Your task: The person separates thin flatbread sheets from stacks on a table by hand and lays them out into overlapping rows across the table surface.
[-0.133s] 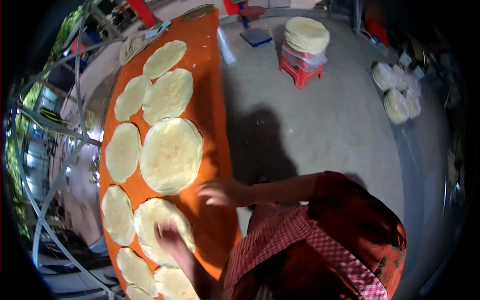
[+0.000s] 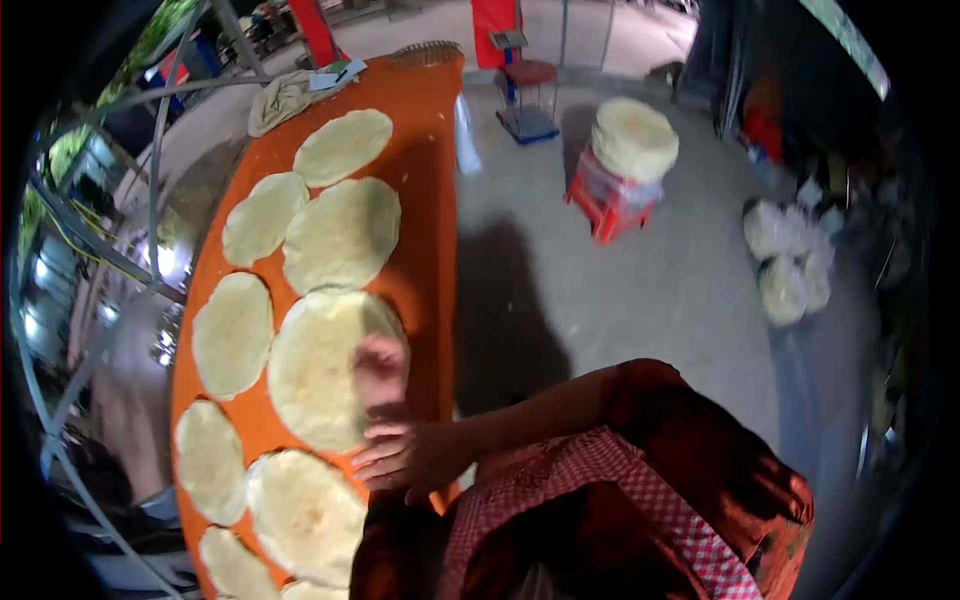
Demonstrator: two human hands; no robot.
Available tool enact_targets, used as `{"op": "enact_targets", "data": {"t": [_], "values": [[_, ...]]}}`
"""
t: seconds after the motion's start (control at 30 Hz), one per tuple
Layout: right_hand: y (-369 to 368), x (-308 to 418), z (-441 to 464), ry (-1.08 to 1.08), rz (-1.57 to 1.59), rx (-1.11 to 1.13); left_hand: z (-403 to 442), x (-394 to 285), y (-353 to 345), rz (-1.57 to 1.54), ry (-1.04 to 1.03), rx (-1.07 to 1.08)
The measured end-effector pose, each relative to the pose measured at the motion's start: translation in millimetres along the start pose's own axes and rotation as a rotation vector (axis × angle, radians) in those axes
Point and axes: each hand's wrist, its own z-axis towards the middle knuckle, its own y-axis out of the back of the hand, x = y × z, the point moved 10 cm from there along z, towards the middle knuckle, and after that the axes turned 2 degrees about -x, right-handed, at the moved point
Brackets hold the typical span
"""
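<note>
Round flat pieces of dough lie in two rows on an orange table (image 2: pixel 428 130). My left hand (image 2: pixel 381 372) is over the right part of a large dough round (image 2: pixel 310 365); motion blurs its fingers, so their shape and any hold are unclear. Just below it, my right hand (image 2: pixel 412 455) reaches across at my left wrist, with its fingers stretched out and slightly apart. Nothing shows in my right hand. Another large round (image 2: pixel 305 515) lies below and to the left of my hands.
A red stool (image 2: pixel 605 215) bears a stack of flat rounds (image 2: pixel 635 140). Wrapped bundles (image 2: pixel 785 260) lie on the floor at right. Beyond the table stands a blue-based scale (image 2: pixel 527 124). A cloth (image 2: pixel 280 103) is at the table's far left; metal bars (image 2: pixel 155 180) run along the left.
The camera view has shifted. My left hand has moved up from the lower large round to the one above it. My right hand is now across my left wrist.
</note>
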Motion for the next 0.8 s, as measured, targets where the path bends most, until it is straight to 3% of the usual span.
{"op": "enact_targets", "data": {"t": [0.03, 0.07, 0.1, 0.2, 0.23, 0.27, 0.33, 0.4, 0.43, 0.5, 0.57, 0.63, 0.7, 0.8], "values": [[-21.4, -35.3, -33.0, 0.022, 0.010, 0.024, 37.9, 46.0, 12.2, 0.275, -0.041, -0.021], [-29.2, -105.7, -68.7, -0.385, 0.047, 0.348, 75.7, 93.1, 23.8, 0.552, -0.077, -0.051], [-2.9, -170.4, -115.2, -0.631, -0.032, 0.357, 107.0, 124.2, 30.7, 0.607, 0.034, -0.080], [191.7, -313.8, -334.5, -1.291, -0.598, -0.206, 179.6, 180.7, 85.1, 0.779, 0.365, -0.197], [249.4, -328.8, -393.6, -1.397, -0.737, -0.243, 207.0, 169.4, 71.2, 1.032, 0.180, -0.194], [290.3, -342.3, -440.3, -1.345, -0.694, -0.230, 227.1, 158.0, 46.9, 1.289, -0.016, -0.190], [323.2, -367.1, -480.9, -1.584, -0.477, 0.061, 272.5, 142.0, -3.8, 1.832, -0.373, -0.156], [321.6, -419.2, -516.8, -1.680, -0.095, 0.057, 324.1, 127.9, -55.0, 2.411, -0.693, -0.097], [318.7, -452.1, -526.9, -1.756, 0.136, 0.006, 345.9, 120.0, -64.2, 2.446, -0.834, -0.051], [310.2, -552.7, -541.2, -1.534, 0.257, -0.093, 397.4, 109.1, -75.5, 2.477, -1.167, 0.047], [287.6, -645.5, -540.4, -1.689, 0.421, -0.240, 433.7, 91.0, -51.0, 2.610, -1.151, -0.132], [266.0, -717.0, -468.2, -1.716, 0.750, -0.206, 453.7, 87.3, -52.2, 2.757, -1.143, -0.274], [264.4, -789.2, -390.5, -1.564, 0.575, -0.007, 458.1, 108.3, -68.8, 2.919, -1.119, -0.384], [208.0, -911.8, -331.8, -1.454, 0.567, 0.000, 463.8, 93.2, -46.6, 2.890, -0.987, -0.474]]}}
